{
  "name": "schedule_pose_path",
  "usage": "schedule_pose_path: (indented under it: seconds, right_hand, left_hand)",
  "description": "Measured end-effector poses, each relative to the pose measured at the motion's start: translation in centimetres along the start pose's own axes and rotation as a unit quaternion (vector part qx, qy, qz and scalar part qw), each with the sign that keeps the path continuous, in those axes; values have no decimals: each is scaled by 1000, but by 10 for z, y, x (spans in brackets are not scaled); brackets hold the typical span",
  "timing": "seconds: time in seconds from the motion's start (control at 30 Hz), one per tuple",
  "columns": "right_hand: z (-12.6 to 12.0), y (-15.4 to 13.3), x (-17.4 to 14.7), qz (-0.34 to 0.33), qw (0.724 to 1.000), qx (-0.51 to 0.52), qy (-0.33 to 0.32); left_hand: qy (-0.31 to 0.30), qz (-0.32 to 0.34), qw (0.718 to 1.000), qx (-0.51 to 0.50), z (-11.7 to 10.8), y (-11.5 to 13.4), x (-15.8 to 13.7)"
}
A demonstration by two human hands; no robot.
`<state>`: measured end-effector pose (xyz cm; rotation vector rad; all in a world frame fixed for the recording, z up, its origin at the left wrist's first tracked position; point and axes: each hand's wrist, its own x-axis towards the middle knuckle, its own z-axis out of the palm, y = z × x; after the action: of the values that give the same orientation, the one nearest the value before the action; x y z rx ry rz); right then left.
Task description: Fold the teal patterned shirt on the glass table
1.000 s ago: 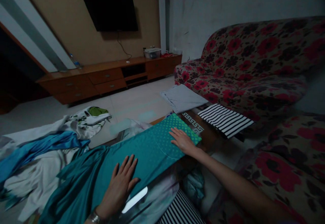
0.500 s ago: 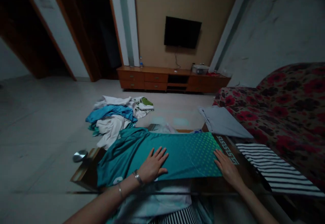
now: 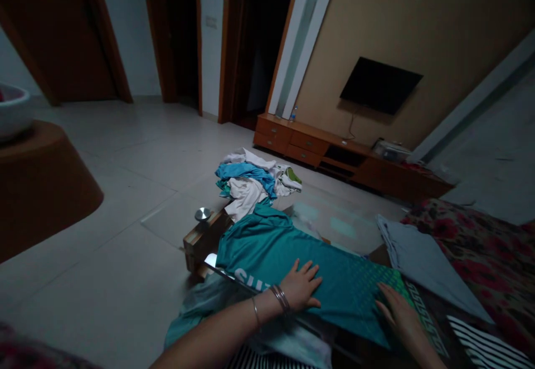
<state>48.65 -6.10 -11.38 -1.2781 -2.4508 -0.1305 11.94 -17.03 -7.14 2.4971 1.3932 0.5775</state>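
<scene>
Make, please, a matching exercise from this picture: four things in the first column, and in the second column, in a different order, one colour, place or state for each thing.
Column one
1. Garment
2. Television
3. Heap of clothes
4. Left hand

Column two
A. Mounted on the tan wall
B. Resting palm down, with bracelets at the wrist
C. Teal, turning bright green at one end
D. Crumpled, mostly white and bright blue

Right pairs
1-C, 2-A, 3-D, 4-B
</scene>
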Motion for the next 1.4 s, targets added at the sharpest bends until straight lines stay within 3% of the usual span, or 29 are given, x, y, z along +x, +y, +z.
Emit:
schedule_pose_path:
  seconds: [0.07,0.13,0.2,0.27,0.33,0.37,0.43,0.53,0.67,0.77,0.93,1.0,1.1,1.17,1.23,1.33,1.4]
  right_hand:
    - [-4,-60,44,-31,999,34,-12]
    - [-2,-115,81,-76,995,67,-21]
    - [7,-153,106,-106,991,85,-18]
    - [22,-171,117,-114,989,94,-7]
    - [40,-173,117,-105,990,99,3]
    - [48,-172,115,-98,990,101,5]
    - [62,-166,111,-86,991,103,6]
    - [73,-161,107,-76,992,104,10]
    - [74,-161,108,-73,991,112,13]
    - [73,-161,109,-68,991,116,11]
    - [68,-164,108,-61,990,128,10]
    - [66,-165,108,-60,990,129,7]
    - [65,-166,109,-59,990,125,3]
    - [65,-166,109,-58,991,118,0]
    - [65,-166,110,-57,992,109,-3]
    - [64,-167,110,-58,993,99,-8]
    - [62,-167,110,-59,994,95,-9]
  left_hand:
    - [33,-42,998,-27,-13,8,-12]
    - [113,-136,984,-31,-33,8,-35]
    - [212,-268,940,7,-57,-1,-68]
    - [278,-403,868,79,-79,-17,-105]
    - [287,-498,805,144,-95,-36,-136]
    - [272,-527,788,164,-100,-45,-147]
    - [223,-553,783,178,-104,-58,-156]
    - [163,-551,797,187,-102,-71,-148]
    - [131,-523,822,184,-99,-89,-133]
    - [157,-501,848,77,-105,-110,-135]
    - [193,-515,833,-60,-126,-140,-151]
    - [179,-528,829,-38,-131,-142,-157]
    - [182,-527,827,72,-132,-133,-163]
    - [212,-490,833,147,-129,-119,-159]
    - [229,-420,859,182,-122,-103,-151]
    - [161,-265,932,189,-105,-85,-138]
    - [94,-193,958,189,-92,-83,-136]
